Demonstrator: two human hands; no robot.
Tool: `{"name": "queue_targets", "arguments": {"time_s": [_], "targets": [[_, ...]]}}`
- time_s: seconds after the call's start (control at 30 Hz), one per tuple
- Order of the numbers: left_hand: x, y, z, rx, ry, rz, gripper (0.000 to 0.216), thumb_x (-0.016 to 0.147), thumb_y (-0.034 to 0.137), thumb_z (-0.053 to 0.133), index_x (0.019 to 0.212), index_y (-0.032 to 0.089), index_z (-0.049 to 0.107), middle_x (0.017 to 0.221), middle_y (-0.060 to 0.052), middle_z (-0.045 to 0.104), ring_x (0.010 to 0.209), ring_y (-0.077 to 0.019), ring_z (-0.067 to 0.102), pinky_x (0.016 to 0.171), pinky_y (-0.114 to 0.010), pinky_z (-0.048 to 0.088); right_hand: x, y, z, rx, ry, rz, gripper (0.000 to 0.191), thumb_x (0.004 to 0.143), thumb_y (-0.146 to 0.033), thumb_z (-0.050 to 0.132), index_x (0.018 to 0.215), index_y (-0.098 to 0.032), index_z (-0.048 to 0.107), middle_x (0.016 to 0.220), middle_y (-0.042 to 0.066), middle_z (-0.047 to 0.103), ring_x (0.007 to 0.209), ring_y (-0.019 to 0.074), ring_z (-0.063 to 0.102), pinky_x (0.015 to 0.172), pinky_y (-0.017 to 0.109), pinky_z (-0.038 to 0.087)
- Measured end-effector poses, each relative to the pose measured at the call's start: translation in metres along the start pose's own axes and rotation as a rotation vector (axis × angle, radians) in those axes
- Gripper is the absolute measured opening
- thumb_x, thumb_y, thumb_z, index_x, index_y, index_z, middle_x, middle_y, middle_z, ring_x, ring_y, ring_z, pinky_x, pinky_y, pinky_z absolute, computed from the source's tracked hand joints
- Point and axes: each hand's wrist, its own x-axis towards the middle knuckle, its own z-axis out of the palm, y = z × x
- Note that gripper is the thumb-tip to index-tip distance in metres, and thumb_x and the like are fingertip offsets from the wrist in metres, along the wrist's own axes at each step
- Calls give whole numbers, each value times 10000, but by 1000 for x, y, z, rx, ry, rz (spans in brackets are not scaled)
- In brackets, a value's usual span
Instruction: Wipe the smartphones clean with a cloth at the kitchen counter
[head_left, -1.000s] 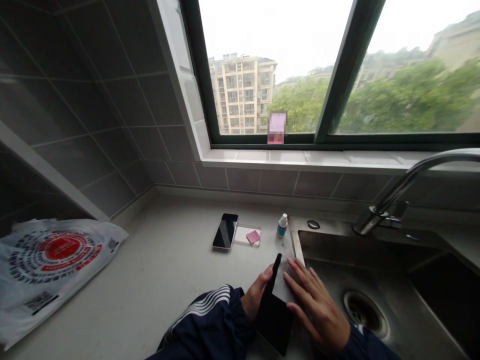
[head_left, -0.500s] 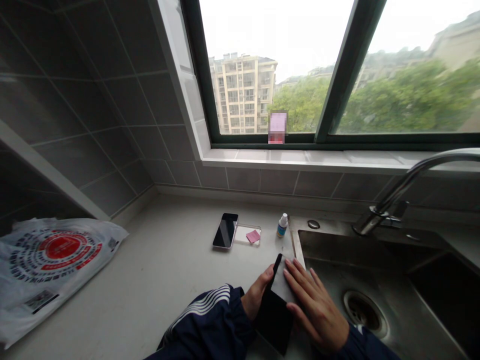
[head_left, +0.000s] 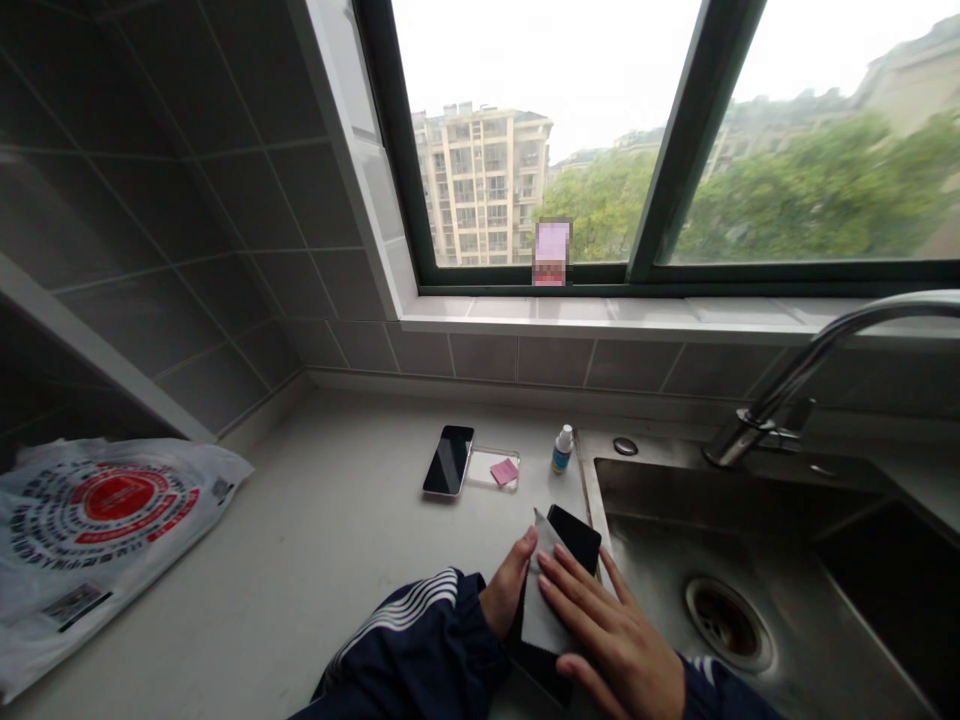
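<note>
My left hand (head_left: 510, 590) grips the left side of a black phone-like device (head_left: 576, 535), tilted in front of me by the sink's edge. A thin grey wiping cloth (head_left: 541, 610) lies over part of its black face. My right hand (head_left: 611, 625) holds the cloth against that face, its fingers long and pressed on it. The device's lower end is partly hidden by my hands and sleeves. Beyond them, a small white spray bottle (head_left: 562, 450) with a blue label stands on the counter.
On the counter (head_left: 337, 510) lies another phone (head_left: 450, 460), beside a clear phone case (head_left: 480, 467) with a pink slip (head_left: 505, 471) on it. A printed plastic bag (head_left: 120, 530) sits at left. The steel sink (head_left: 667, 560) and curved faucet (head_left: 780, 390) are at right.
My right hand has slid the cloth left and down across the device, so its black upper right corner now shows. My left hand stays on the device's edge.
</note>
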Motion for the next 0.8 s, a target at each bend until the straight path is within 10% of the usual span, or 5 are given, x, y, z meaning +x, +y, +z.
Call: {"name": "queue_targets", "arguments": {"time_s": [0.37, 0.8], "targets": [[6, 0, 7, 26, -155, 198, 453, 860, 455, 552, 1153, 124, 652, 1177, -103, 670, 1323, -232, 427, 1170, -326, 150, -11, 28, 13, -92, -10, 208, 622, 966, -314, 412, 1520, -172, 169, 1540, 113, 261, 1426, 301, 226, 1124, 569, 186], [4, -4, -9, -3, -9, -6, 520, 862, 559, 485, 933, 85, 688, 807, -67, 716, 770, -135, 668, 920, -258, 415, 1, -5, -1, -8, 10, 2, 613, 966, -457, 403, 1488, -156, 288, 1501, 82, 353, 1408, 283, 277, 1170, 494, -41]]}}
